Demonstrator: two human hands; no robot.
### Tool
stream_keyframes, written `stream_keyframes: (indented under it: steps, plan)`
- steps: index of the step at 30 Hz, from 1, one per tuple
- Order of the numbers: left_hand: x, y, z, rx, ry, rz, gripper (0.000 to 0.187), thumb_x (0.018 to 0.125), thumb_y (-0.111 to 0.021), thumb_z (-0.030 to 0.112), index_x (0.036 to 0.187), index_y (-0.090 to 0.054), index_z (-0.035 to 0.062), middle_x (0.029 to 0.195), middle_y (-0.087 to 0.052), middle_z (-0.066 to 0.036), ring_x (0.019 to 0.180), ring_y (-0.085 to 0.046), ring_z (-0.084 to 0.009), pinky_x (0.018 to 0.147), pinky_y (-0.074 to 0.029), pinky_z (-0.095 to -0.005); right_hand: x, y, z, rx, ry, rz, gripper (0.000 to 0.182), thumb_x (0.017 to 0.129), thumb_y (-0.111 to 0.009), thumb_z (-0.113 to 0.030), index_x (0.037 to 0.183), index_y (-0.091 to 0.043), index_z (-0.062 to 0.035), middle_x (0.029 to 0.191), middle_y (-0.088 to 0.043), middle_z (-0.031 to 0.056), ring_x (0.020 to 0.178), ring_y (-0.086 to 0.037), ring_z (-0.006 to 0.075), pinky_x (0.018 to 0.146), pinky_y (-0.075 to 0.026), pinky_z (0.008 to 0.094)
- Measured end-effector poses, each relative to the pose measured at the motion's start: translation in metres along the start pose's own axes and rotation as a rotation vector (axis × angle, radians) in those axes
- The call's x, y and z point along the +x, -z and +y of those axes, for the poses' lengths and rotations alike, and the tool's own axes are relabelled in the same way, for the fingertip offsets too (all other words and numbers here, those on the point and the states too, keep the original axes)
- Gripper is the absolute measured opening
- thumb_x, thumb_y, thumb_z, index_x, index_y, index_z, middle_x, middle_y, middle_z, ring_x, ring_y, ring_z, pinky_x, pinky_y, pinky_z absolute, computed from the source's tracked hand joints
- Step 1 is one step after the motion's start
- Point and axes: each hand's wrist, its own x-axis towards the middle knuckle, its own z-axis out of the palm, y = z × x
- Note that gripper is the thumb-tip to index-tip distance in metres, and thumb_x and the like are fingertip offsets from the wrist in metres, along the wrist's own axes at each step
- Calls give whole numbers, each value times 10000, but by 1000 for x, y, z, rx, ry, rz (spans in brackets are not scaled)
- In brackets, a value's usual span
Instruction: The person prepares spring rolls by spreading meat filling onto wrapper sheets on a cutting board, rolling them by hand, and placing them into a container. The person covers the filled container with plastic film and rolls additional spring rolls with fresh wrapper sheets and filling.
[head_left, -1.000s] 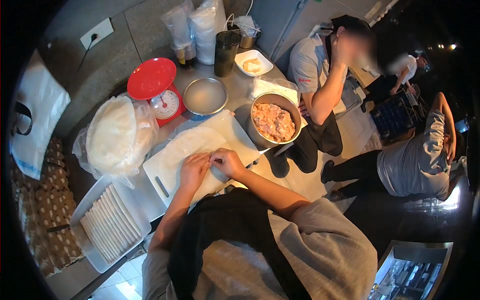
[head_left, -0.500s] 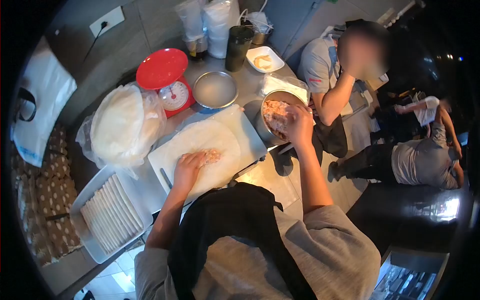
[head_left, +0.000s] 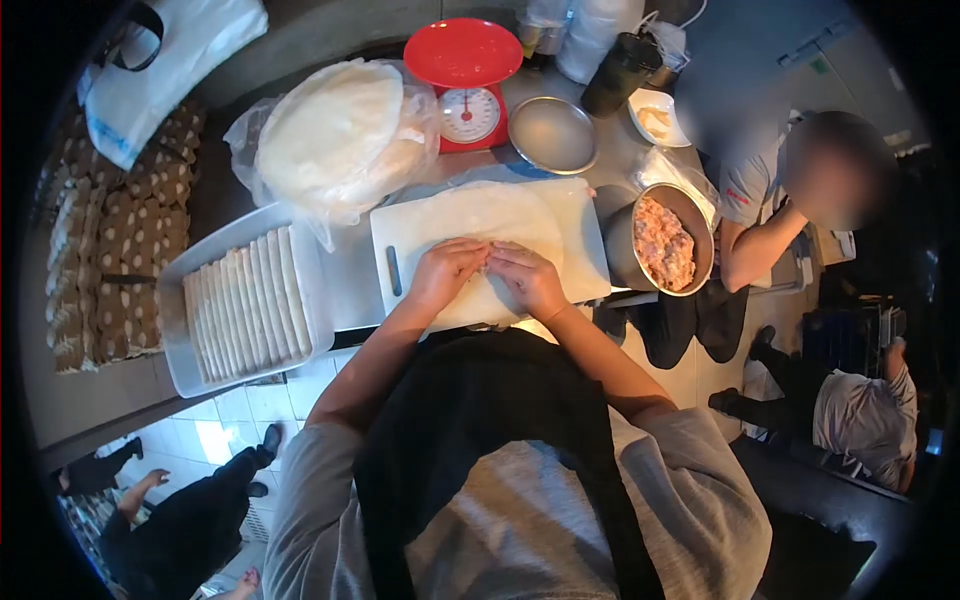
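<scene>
- Grey metal counter [head_left: 350, 298] carries the things.
- White rectangular plastic board [head_left: 588, 240] lies on it.
- Pale thin rounded sheet [head_left: 490, 212] lies on this board.
- Round metal pot [head_left: 621, 250] with pinkish minced mixture [head_left: 664, 245] stands just beside.
- Left hand [head_left: 447, 274] and right hand [head_left: 531, 281] meet over the sheet; whether their grip is closed, I cannot tell.

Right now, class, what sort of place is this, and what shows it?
Probably a commercial kitchen: there's a red scale, a pot of minced mixture and a tub of white rolls.
</scene>
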Motion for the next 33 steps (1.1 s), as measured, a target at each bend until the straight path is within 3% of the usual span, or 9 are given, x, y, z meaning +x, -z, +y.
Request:
stream_keyframes:
  steps: [2,6,11,16,19,23,26,28,33]
  plan:
    - [-7,6,-7,32,-38,-22,220,780,-674,61,992,-707,12,1050,-685,-138,981,-652,-303,878,-510,-358,-6,-2,11,3,57,3,198,738,-682,-20,931,-719,-40,1009,-691,144,1022,-647,293,907,-513,377]
    - [-13,22,-14,98,-41,-70,318,788,-666,86,1101,-667,30,1129,-656,-141,1069,-612,-293,944,-467,-379,-7,17,20,32,-59,-146,181,737,-685,-25,911,-728,-53,1045,-695,109,1087,-614,293,935,-487,368]
    - [-9,28,8,186,-50,-68,484,767,-710,199,1213,-597,51,1213,-600,-139,1154,-539,-294,1006,-401,-414,-10,26,14,75,-185,-37,151,705,-722,-31,855,-723,-47,936,-697,94,934,-627,281,864,-485,378]
    - [18,-3,25,170,-16,-148,479,731,-742,235,1165,-627,66,1158,-605,-109,1105,-535,-299,942,-432,-415,-5,36,23,95,-178,-136,170,673,-749,-38,838,-707,-42,899,-674,88,921,-612,278,824,-477,372]
    - [26,-13,20,178,10,-206,424,727,-743,229,1116,-649,87,1109,-619,-84,1060,-549,-286,895,-447,-407,3,32,9,151,-310,16,229,642,-771,-46,861,-703,-52,939,-648,81,933,-598,273,787,-467,363]
    - [20,-19,1,257,-3,-224,363,730,-727,194,1075,-665,100,1005,-645,-63,966,-583,-278,855,-456,-393,-4,18,23,-75,-243,-88,369,626,-794,-82,982,-697,-77,941,-615,71,901,-583,264,766,-456,373]
    - [14,-8,8,107,-60,-87,348,726,-716,171,1066,-673,111,940,-649,-72,907,-596,-287,844,-460,-394,-11,18,31,-77,-256,-119,414,625,-801,-104,1025,-694,-97,904,-599,64,861,-577,265,767,-452,385]
    - [6,5,3,151,-15,-139,355,718,-715,163,1070,-676,129,978,-642,-67,936,-587,-270,858,-456,-389,-9,23,24,19,-343,-147,421,632,-798,-110,1040,-694,-109,897,-592,56,850,-575,263,773,-450,387]
    - [-4,20,-7,202,31,-193,353,725,-721,175,1069,-685,110,960,-650,-76,944,-587,-277,877,-451,-384,-8,26,23,-113,-261,-135,386,648,-792,-126,1022,-701,-115,931,-586,54,884,-566,263,786,-445,376]
